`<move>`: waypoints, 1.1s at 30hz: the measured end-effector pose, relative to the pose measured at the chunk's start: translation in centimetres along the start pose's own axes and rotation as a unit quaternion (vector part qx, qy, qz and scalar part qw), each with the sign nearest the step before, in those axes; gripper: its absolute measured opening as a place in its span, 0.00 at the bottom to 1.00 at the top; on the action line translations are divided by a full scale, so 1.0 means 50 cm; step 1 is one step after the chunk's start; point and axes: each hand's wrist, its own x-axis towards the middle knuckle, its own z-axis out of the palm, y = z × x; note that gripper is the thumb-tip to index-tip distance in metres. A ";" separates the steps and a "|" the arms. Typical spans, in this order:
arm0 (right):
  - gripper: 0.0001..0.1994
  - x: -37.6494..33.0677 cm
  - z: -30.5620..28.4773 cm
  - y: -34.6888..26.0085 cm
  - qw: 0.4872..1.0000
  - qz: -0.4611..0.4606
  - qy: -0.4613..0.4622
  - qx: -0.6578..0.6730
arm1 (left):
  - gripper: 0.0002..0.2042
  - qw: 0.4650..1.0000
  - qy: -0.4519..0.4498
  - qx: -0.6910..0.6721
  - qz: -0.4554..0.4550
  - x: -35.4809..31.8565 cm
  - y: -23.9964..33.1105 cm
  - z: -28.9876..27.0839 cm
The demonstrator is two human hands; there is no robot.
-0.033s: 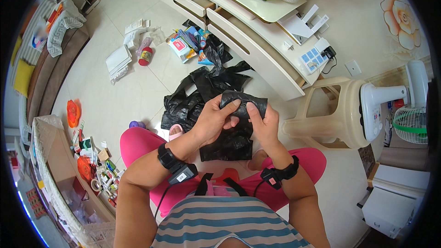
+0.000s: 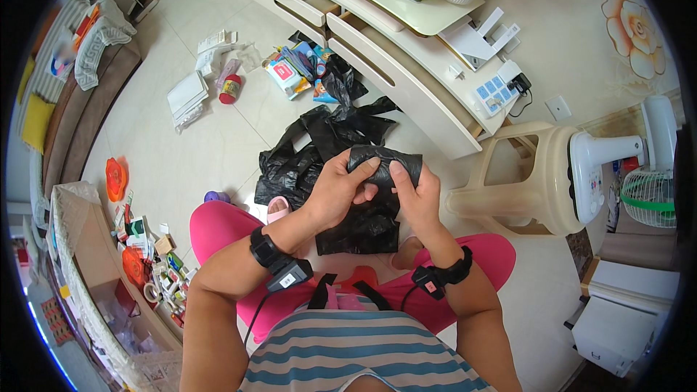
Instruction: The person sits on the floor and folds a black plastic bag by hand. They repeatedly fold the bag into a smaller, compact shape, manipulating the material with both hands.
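Between my two hands is a black plastic bag [image 2: 385, 162], gathered into a small folded roll. My left hand [image 2: 341, 185] grips its left end, thumb on top and fingers curled beneath. The right end is pinched by my right hand [image 2: 417, 196], its thumb pressing near the middle. Below my hands, more black plastic bags [image 2: 290, 170] lie crumpled and spread on the floor, with a flat black piece [image 2: 359, 231] nearer to me. I cannot tell whether that piece joins the held roll.
Ahead stands a cabinet with open drawers [image 2: 406, 83]. A wet-wipes pack [image 2: 285, 72] and a red-lidded jar [image 2: 229, 89] lie on the floor beyond the bags. To the right, a beige plastic stool [image 2: 508, 174] lies on its side. Small clutter [image 2: 163, 268] sits at the left.
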 end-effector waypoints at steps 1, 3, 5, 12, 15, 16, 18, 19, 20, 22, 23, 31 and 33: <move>0.14 0.001 0.000 0.001 0.999 0.025 -0.003 0.022 | 0.08 1.000 0.010 0.011 0.008 0.000 -0.003 0.001; 0.15 0.004 0.000 -0.013 0.996 0.069 -0.018 0.047 | 0.08 0.998 0.025 0.044 0.024 -0.001 -0.008 -0.003; 0.15 0.005 -0.003 -0.016 0.992 0.098 -0.032 0.071 | 0.08 0.995 0.034 0.090 0.039 -0.001 -0.008 -0.006; 0.16 0.002 0.002 -0.011 0.992 0.103 0.001 0.078 | 0.08 0.990 0.018 0.130 0.059 -0.011 -0.005 0.008; 0.16 0.002 -0.002 -0.004 0.997 0.071 0.015 0.010 | 0.08 0.996 0.009 0.075 0.052 -0.006 -0.015 0.007; 0.16 0.002 -0.004 -0.003 0.998 0.059 0.017 -0.020 | 0.09 0.997 0.008 0.058 0.044 -0.005 -0.015 0.007; 0.15 0.005 -0.006 -0.003 0.997 0.008 0.026 -0.072 | 0.09 0.999 0.014 0.035 0.019 -0.007 -0.008 0.011; 0.15 0.006 -0.006 -0.004 0.995 -0.017 0.030 -0.098 | 0.09 0.999 0.020 0.028 0.002 -0.010 -0.001 0.013; 0.15 0.006 -0.007 -0.006 0.993 -0.036 0.023 -0.111 | 0.09 0.999 0.025 0.019 -0.014 -0.013 0.003 0.015; 0.14 0.005 -0.007 -0.011 0.988 -0.074 0.011 -0.137 | 0.09 0.998 0.023 -0.001 -0.050 -0.015 0.004 0.013; 0.14 0.005 -0.007 -0.011 0.987 -0.085 0.011 -0.134 | 0.09 0.997 0.021 -0.011 -0.068 -0.015 0.004 0.012; 0.16 0.001 -0.005 -0.014 0.997 0.058 -0.029 0.050 | 0.07 0.999 0.032 -0.007 0.005 -0.008 -0.010 0.004; 0.17 0.004 -0.012 -0.013 0.993 0.097 -0.044 0.058 | 0.07 0.998 0.038 0.028 0.029 -0.009 -0.011 0.004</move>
